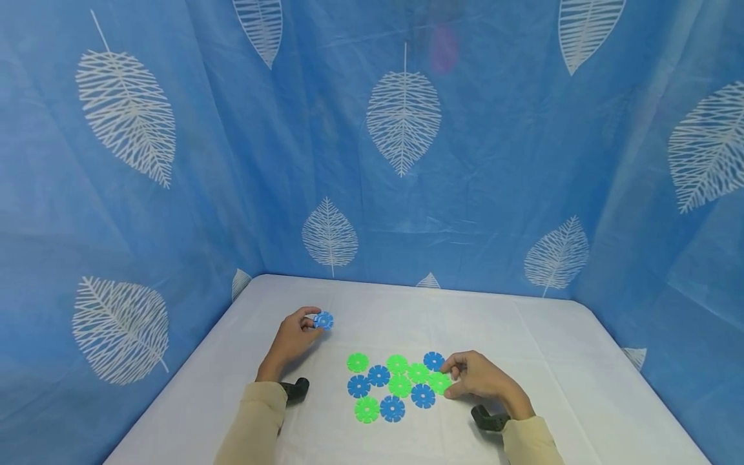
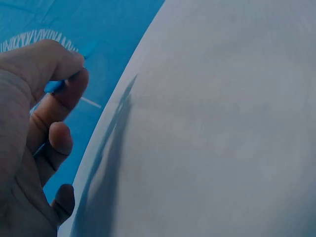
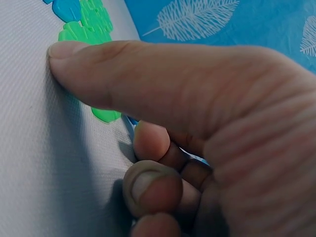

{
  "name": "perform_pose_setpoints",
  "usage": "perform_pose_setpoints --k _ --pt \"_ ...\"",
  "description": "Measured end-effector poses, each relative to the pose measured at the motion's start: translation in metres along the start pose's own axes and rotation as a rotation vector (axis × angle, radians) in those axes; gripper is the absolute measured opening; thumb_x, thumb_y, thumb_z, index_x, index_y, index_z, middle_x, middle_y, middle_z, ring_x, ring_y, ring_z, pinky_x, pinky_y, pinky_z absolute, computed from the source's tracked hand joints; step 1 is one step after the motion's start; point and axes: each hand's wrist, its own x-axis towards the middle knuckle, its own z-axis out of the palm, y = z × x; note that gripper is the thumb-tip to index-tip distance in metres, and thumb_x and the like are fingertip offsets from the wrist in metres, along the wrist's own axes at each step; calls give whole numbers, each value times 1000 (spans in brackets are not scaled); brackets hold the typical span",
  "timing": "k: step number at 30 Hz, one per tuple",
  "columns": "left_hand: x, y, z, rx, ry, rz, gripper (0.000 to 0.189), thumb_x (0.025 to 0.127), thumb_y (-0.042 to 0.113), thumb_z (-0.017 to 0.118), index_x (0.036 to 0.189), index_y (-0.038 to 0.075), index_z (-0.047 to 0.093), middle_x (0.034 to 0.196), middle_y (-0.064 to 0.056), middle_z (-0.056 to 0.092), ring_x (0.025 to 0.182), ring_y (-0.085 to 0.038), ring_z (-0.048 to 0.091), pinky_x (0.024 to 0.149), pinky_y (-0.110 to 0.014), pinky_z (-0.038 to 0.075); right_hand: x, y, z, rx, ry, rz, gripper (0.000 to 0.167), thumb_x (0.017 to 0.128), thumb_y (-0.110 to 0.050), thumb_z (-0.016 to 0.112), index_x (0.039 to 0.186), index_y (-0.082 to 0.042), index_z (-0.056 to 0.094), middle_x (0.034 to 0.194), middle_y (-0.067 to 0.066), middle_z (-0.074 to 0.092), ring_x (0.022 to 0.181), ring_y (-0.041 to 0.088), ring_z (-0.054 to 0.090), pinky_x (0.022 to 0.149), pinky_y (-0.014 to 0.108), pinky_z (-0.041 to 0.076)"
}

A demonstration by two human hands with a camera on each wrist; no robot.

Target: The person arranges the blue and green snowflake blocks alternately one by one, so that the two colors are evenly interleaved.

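My left hand [image 1: 293, 337] pinches a blue, round plastic disc with a notched rim [image 1: 325, 321] between thumb and fingers, above a white cloth-covered table [image 1: 494, 323]. My right hand [image 1: 482, 377] is low at the table, thumb and fingertips touching a bright green, notched plastic disc [image 1: 440, 383]; I cannot tell whether they grip it. That green disc lies at the right end of a group of similar green and blue discs [image 1: 392, 409], between my hands.

6 green discs [image 1: 367, 417], blue discs [image 1: 392, 416], blue curtain [image 1: 488, 194] with white leaves [image 1: 403, 123].
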Motion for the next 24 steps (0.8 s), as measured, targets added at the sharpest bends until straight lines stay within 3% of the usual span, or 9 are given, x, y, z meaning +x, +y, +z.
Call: perform_pose_setpoints --k 4,9,16,24 --pt "0 -8 -8 44 -3 -11 43 88 21 73 130 21 62 90 -2 66 76 -18 53 74 -34 43 0 0 0 1 0 -1 40 75 -16 87 108 -5 69 84 6 56 63 9 42 60 27 39" --pt "-4 -11 -18 164 13 17 41 86 22 71 127 21 65 90 3 67 78 -17 54 87 -45 31 0 0 1 1 3 1 40 74 -16 88 108 -5 69 84 6 56 62 9 42 60 27 39" --pt "-8 -18 -24 228 -1 52 38 85 19 71 122 19 66 81 3 60 71 -17 50 84 -44 19 0 0 1 -14 -10 -6 40 76 -17 87 109 -6 69 84 6 56 65 10 44 63 29 40" --pt "-11 -21 -24 296 10 51 41 82 22 75 122 19 66 85 2 61 76 -17 51 81 -43 19 0 0 0 -64 -21 -40 38 79 -21 85 110 -8 67 85 5 55 68 10 47 66 30 41"
